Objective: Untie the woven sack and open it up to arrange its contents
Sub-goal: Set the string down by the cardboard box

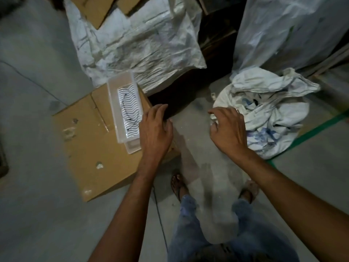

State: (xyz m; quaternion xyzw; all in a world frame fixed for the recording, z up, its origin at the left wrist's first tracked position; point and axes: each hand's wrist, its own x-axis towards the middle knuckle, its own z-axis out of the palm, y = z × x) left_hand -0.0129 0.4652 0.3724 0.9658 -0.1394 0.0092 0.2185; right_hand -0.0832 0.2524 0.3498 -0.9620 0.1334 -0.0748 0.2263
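A crumpled white woven sack (272, 114) with blue print lies on the concrete floor at the right, its mouth loose and rumpled. My right hand (227, 129) hovers at the sack's left edge, fingers curled and apart, holding nothing that I can see. My left hand (156, 127) is spread open over the right edge of a cardboard box (90, 148). A clear plastic tray (124, 108) holding a white wavy-patterned insert with a thin black wire lies on that box, just left of my left hand.
A large white woven bag (136, 40) with cardboard pieces on top stands behind the box. Another tall white bag (287, 29) stands at the back right. A green floor stripe (317, 129) runs past the sack. My sandalled feet (178, 186) are below.
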